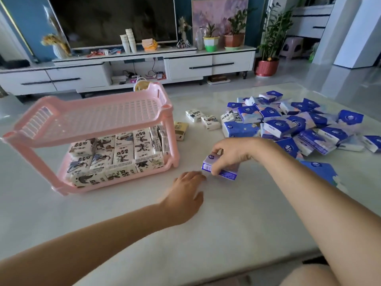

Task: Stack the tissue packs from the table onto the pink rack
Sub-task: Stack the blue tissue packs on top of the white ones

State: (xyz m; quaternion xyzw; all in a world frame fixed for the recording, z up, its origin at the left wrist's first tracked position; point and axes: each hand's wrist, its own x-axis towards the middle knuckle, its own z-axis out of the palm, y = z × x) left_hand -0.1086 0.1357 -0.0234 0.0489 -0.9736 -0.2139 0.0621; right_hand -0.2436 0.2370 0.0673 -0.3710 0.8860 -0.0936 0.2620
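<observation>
Tissue pack [225, 174] gripped from above by right hand [233, 154]; left hand [185, 195] relaxed, empty, beside it. Best carried level, laid flat on pink rack [99, 133] upper tier.

Your left hand [183, 199] and right hand [231, 153] are bare, your left forearm [92, 240] and right forearm [309, 193] are uncovered as far up as they show, and a bare leg [309, 275] shows at lower right.
</observation>
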